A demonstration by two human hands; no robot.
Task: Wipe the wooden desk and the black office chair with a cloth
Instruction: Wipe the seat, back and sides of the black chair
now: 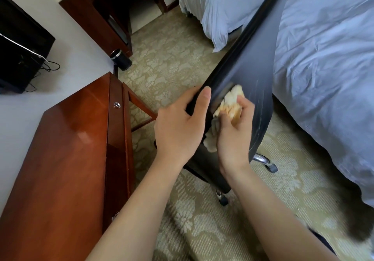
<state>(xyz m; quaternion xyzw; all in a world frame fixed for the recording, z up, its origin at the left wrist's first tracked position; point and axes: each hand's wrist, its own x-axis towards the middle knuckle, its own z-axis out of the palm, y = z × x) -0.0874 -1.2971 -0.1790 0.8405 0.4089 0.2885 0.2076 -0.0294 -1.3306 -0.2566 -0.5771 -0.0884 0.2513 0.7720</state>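
Hands work on the black chair (pixel 245 62), beside the desk (pixel 66 149). The left hand (pixel 178 125) grips the chair's edge; the right hand (pixel 234 131) presses a bunched cloth (pixel 228 103) against its back. Desk looks glossy, probably wiped; the chair seems mid-wipe.

- Desk (pixel 66 159) fills the lower left of the frame.
- Chair (pixel 249 74) stands right of it, at centre.
- Bed (pixel 323 78) lies along the right, behind the chair.
- Bin (pixel 121 59) sits above the desk.
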